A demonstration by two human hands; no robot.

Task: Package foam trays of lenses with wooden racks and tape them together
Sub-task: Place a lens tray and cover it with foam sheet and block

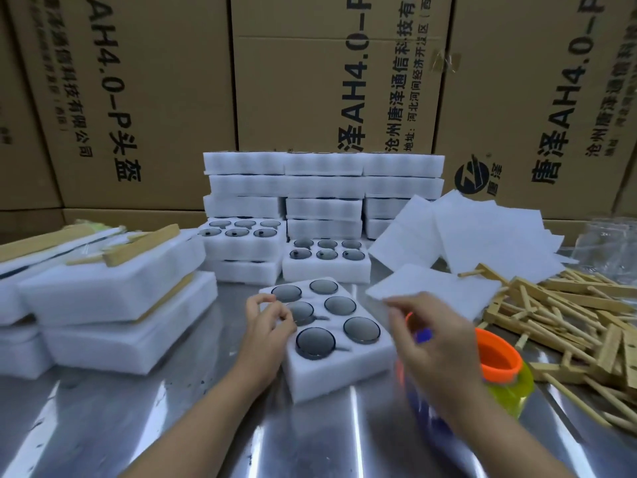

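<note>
While the tray [344, 372] lies uncovered at the middle of the table [165, 426], turned askew with six dark lenses [315, 341] seated in its pockets, the person works at it from both sides. At the tray's 9 o'clock edge the left hand [267, 326] has its fingers curled, thumb and forefinger drawn close over the middle lens on that side; whether they pinch the foam, touch the glass or hold nothing cannot be told. At 3 o'clock the right hand [437, 343] is blurred, its fingertips up at the near edge of a white sheet [434, 291], and the blur hides whether it has that sheet in a grasp. Judging by the task, the sheet goes over the lenses next, then racks [568, 315] from the loose heap at 3 o'clock, then tape. Several things could spoil that. A sheet laid crooked on an askew tray would leave a corner lens bare against wood. Curled fingers resting on a lens could smear it or tip it out of its pocket. The dispenser [498, 357] sits just behind the right hand, so a quick sweep could knock it into the tray. The racks lie tangled, and pulling one may drag others along. Finished packs [113, 288] sit at 9 o'clock, well apart.
</note>
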